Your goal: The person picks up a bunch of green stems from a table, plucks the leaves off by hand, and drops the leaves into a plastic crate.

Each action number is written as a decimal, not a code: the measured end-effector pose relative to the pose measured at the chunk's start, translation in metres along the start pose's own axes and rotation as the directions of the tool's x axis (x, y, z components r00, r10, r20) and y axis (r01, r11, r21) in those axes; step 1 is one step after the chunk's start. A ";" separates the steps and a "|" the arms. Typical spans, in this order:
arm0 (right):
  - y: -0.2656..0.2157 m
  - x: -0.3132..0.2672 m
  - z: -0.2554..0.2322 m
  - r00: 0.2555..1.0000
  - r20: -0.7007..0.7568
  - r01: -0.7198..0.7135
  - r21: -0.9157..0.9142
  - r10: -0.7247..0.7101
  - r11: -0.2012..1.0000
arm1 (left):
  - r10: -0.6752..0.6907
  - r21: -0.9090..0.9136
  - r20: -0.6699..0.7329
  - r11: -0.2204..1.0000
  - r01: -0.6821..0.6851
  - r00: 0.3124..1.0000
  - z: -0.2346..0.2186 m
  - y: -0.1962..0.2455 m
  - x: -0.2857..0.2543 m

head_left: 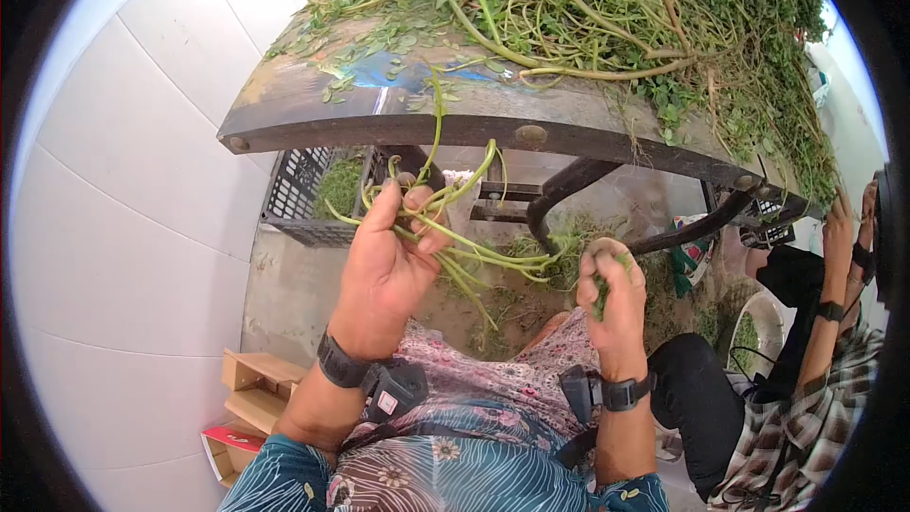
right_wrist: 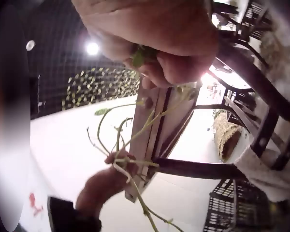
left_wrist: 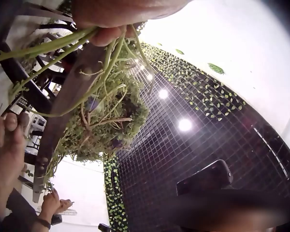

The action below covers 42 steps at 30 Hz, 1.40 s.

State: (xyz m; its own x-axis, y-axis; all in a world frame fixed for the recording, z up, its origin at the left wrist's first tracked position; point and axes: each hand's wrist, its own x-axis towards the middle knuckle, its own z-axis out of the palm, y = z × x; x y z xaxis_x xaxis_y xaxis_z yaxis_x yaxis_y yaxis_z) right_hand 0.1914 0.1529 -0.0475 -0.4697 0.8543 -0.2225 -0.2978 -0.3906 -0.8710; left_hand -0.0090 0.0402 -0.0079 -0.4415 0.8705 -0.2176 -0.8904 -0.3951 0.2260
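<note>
Bare green stems with branching ends are gripped by my left hand, in front of the table's edge. They fan out to both sides of the fingers, and some reach toward my right hand. That hand has its fingers curled round a small clump of green leaves, mostly hidden in the palm. In the left wrist view the stems pass under my fingers. A large heap of leafy plants covers much of the wooden table ahead.
Below the table stands a black plastic crate holding greenery, beside the table's dark metal legs. Leaf scraps lie on the floor. Cardboard boxes sit at lower left by the white wall. Another person's arm is at the right.
</note>
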 end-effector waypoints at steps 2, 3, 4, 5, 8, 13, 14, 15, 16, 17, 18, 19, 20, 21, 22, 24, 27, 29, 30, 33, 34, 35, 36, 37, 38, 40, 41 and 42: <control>-0.005 -0.009 -0.001 0.985 0.172 0.028 -0.243 0.015 0.970 | 0.002 0.010 -0.019 1.000 -0.002 1.000 -0.002 -0.002 0.002; -0.008 -0.013 0.004 0.971 0.230 0.160 -0.402 -0.069 0.901 | -0.008 0.012 -0.026 1.000 0.008 1.000 -0.002 -0.005 0.002; -0.009 -0.017 0.014 0.943 0.302 0.289 -0.538 -0.139 0.792 | -0.017 0.015 -0.032 1.000 0.017 0.999 -0.002 -0.008 0.001; -0.009 -0.020 0.024 0.903 0.385 0.410 -0.644 -0.190 0.646 | -0.023 0.020 -0.038 1.000 0.023 0.999 -0.001 -0.010 0.000; -0.005 -0.017 0.034 0.821 0.532 0.561 -0.687 -0.207 0.462 | -0.029 -0.002 0.009 1.000 0.029 1.000 -0.003 -0.009 -0.001; 0.008 -0.014 0.026 0.770 0.638 0.580 -0.714 0.023 0.393 | 0.006 0.012 0.021 1.000 -0.007 1.000 -0.002 0.000 -0.002; 0.009 -0.015 0.024 0.785 0.620 0.570 -0.714 -0.011 0.407 | 0.019 0.036 0.016 0.999 -0.020 1.000 -0.002 0.003 -0.002; 0.010 -0.016 0.022 0.800 0.599 0.559 -0.715 -0.045 0.421 | 0.037 0.056 -0.004 0.998 -0.037 0.999 -0.003 0.005 -0.002; 0.010 -0.017 0.018 0.814 0.576 0.548 -0.715 -0.079 0.434 | 0.055 0.076 -0.022 0.996 -0.053 0.998 -0.004 0.006 -0.001; 0.011 -0.017 0.013 0.814 0.574 0.556 -0.725 -0.089 0.406 | 0.073 0.097 -0.040 0.993 -0.069 0.997 -0.004 0.008 -0.001; 0.013 -0.015 0.006 0.815 0.572 0.562 -0.735 -0.098 0.379 | 0.091 0.096 -0.068 0.992 -0.084 0.993 -0.003 0.009 -0.001; 0.015 -0.014 0.001 0.815 0.569 0.567 -0.745 -0.109 0.352 | 0.109 0.098 -0.096 0.990 -0.099 0.989 -0.001 0.010 -0.002; 0.015 -0.016 -0.003 0.817 0.565 0.565 -0.742 -0.118 0.359 | 0.127 0.100 -0.119 0.988 -0.115 0.985 0.001 0.012 -0.001; 0.015 -0.016 -0.005 0.813 0.567 0.572 -0.735 -0.132 0.364 | 0.116 0.112 -0.098 0.988 -0.105 0.988 0.000 0.012 0.001; 0.015 -0.015 -0.006 0.805 0.574 0.583 -0.723 -0.146 0.371 | 0.111 0.127 -0.077 0.987 -0.101 0.991 -0.004 0.013 0.002; 0.016 -0.014 -0.005 0.833 0.543 0.541 -0.759 -0.108 0.363 | 0.095 0.141 -0.066 0.986 -0.085 0.993 -0.006 0.014 0.001; 0.024 -0.010 -0.010 0.861 0.482 0.506 -0.782 -0.163 0.364 | 0.086 0.161 -0.100 0.985 -0.069 0.991 -0.009 0.010 0.000; 0.031 -0.006 -0.014 0.904 0.354 0.427 -0.787 -0.240 0.445 | 0.085 0.188 -0.060 0.979 -0.073 0.995 -0.009 0.005 -0.003; 0.032 -0.002 -0.015 0.954 0.224 0.300 -0.714 -0.199 0.633 | 0.084 0.201 -0.081 0.977 -0.067 0.993 -0.005 0.002 -0.005; 0.029 0.009 -0.024 0.998 -0.059 -0.016 -0.268 0.000 0.963 | 0.105 0.258 -0.146 0.964 -0.065 0.984 0.002 -0.005 -0.010; 0.026 0.013 -0.031 0.993 -0.108 -0.049 -0.092 0.039 0.995 | 0.126 0.273 -0.131 0.958 -0.086 0.983 0.003 -0.004 -0.012; 0.023 0.017 -0.040 0.985 -0.149 -0.073 0.089 0.086 0.993 | 0.146 0.287 -0.114 0.952 -0.108 0.983 0.004 -0.001 -0.013; 0.022 0.020 -0.053 0.976 -0.145 -0.112 0.303 0.162 0.946 | 0.152 0.298 -0.046 0.945 -0.132 0.987 0.003 0.004 -0.012; 0.020 0.019 -0.060 0.970 -0.116 -0.152 0.394 0.213 0.906 | 0.161 0.327 -0.058 0.936 -0.134 0.985 0.003 0.005 -0.014; 0.018 0.018 -0.064 0.963 -0.081 -0.189 0.481 0.258 0.856 | 0.170 0.355 -0.066 0.925 -0.136 0.983 0.006 0.006 -0.015; 0.017 0.018 -0.070 0.944 -0.057 -0.247 0.532 0.325 0.810 | 0.152 0.431 -0.034 0.894 -0.122 0.988 0.000 0.008 -0.015; 0.017 0.019 -0.070 0.951 -0.012 -0.260 0.509 0.309 0.821 | 0.143 0.461 -0.074 0.883 -0.093 0.987 0.000 0.005 -0.015; 0.019 0.018 -0.069 0.954 0.033 -0.275 0.484 0.297 0.830 | 0.136 0.488 -0.116 0.870 -0.062 0.984 0.001 0.001 -0.015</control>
State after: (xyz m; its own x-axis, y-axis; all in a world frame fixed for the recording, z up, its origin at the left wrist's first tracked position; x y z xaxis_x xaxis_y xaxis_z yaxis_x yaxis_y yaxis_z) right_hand 0.2343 0.1849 -0.0977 -0.5639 0.6882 -0.4565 -0.5209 -0.7253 -0.4501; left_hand -0.0031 0.0276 -0.0033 -0.5680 0.7689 -0.2936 -0.6933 -0.2548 0.6741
